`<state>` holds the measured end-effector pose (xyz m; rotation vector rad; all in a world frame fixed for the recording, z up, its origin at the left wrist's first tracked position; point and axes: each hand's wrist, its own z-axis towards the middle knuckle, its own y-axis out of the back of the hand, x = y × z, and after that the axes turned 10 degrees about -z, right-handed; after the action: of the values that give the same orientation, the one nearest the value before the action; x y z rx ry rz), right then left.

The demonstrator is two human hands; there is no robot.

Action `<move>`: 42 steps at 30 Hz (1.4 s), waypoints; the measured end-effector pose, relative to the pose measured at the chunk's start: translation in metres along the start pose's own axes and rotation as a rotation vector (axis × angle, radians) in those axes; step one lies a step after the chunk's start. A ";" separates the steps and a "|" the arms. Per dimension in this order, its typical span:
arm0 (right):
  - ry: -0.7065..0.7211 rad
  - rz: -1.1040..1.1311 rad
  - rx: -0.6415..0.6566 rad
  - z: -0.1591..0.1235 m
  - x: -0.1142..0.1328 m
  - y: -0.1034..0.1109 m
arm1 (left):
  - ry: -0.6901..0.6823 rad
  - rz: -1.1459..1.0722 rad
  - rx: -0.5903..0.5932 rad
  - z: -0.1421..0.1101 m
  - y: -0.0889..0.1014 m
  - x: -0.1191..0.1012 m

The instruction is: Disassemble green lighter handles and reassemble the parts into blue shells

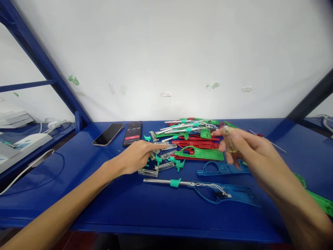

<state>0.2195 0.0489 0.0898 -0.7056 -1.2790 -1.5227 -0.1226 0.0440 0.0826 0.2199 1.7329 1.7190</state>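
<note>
My right hand (241, 146) is raised over the right half of the table, thumb and fingers closed on a clear lighter fuel tank (229, 139) with a yellowish tint. My left hand (137, 155) is over the loose clear fuel tanks (164, 166), index finger stretched out and its tip at one of them. The other left fingers are bent and partly hidden. Among the tanks lie teal triggers (179, 164). Closest to me is a half-assembled lighter: a blue shell half (240, 194), white wires, and a metal tube (158, 182) carrying a teal trigger (175, 182).
A green shell half (203, 153), a red one (197, 143) and another blue one (217, 168) lie behind, before a pile of metal tubes (179, 129). Two phones (108, 134) rest at back left. A screwdriver (270, 141) and green shells (318, 201) lie right.
</note>
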 end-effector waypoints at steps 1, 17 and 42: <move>0.005 0.002 -0.002 0.000 0.000 0.000 | 0.006 0.021 -0.005 0.000 -0.001 0.001; 0.011 -0.041 -0.008 0.001 -0.002 -0.001 | 0.055 0.202 0.032 0.003 -0.007 0.002; 0.045 -0.067 -0.003 0.001 0.003 -0.001 | 0.254 -0.146 -0.496 0.000 0.015 0.019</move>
<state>0.2178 0.0492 0.0925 -0.6324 -1.2781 -1.5864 -0.1424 0.0564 0.0896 -0.3498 1.3870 2.0657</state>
